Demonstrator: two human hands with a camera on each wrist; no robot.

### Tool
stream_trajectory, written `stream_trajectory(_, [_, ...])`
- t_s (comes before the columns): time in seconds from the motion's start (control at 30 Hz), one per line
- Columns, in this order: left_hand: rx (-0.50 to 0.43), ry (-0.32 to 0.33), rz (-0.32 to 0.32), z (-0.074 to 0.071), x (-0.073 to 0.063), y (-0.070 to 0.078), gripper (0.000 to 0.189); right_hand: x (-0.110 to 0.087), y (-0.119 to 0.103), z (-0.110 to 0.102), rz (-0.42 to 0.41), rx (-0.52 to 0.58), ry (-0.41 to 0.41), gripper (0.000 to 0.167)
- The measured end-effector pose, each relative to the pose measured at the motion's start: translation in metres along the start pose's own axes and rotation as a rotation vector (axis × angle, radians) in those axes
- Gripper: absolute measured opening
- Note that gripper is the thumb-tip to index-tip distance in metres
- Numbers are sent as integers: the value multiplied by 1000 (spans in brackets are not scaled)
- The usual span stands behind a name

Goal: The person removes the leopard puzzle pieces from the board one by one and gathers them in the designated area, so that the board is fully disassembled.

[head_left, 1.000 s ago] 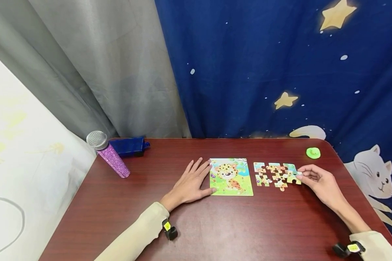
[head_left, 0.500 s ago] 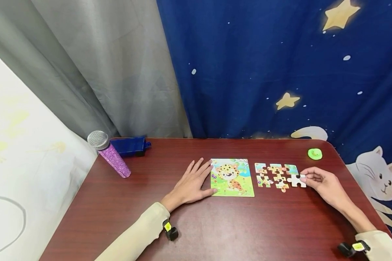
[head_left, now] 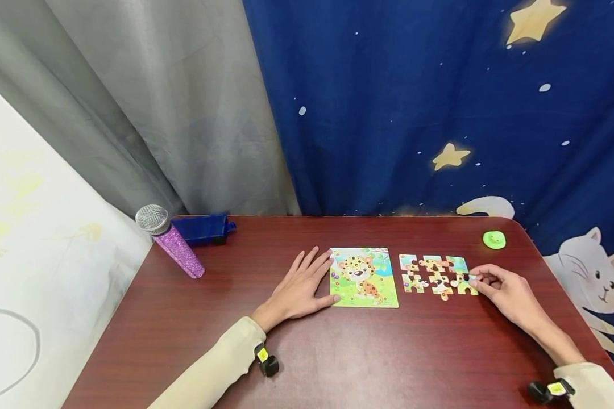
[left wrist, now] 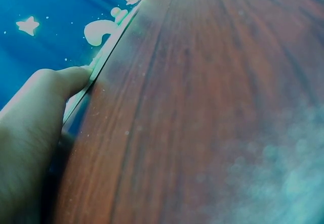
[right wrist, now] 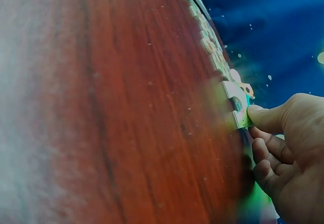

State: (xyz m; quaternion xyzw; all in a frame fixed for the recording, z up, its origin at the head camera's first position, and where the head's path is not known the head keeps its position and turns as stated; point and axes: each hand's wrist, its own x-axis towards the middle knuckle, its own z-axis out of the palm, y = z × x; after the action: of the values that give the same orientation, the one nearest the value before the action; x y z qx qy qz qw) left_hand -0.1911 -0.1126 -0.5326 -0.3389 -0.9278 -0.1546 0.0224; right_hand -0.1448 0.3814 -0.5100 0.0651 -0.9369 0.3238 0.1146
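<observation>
On the table (head_left: 337, 352), a purple microphone (head_left: 179, 248) is near the left edge, just in front of a blue object (head_left: 202, 229) at the far-left corner. The left hand (head_left: 298, 289) lies with fingers extended and spread, fingertips and thumb touching the left side of the leopard board (head_left: 365, 284). Right of the board, five puzzle pieces (head_left: 413, 283) lie in two rows. The right hand (head_left: 511, 295), well apart from the left, pinches a sixth piece (head_left: 463, 285) at the near row's right end. A green item (head_left: 493, 240) sits near the far-right corner.
</observation>
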Motion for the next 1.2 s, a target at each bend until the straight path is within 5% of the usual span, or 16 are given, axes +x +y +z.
stream_trajectory(0.5, [18, -16, -10, 0, 1, 0, 95, -4, 1, 9, -95, -43, 53, 18])
stream_trajectory(1.2, [19, -11, -9, 0, 1, 0, 95, -3, 2, 11, -119, -44, 52, 18])
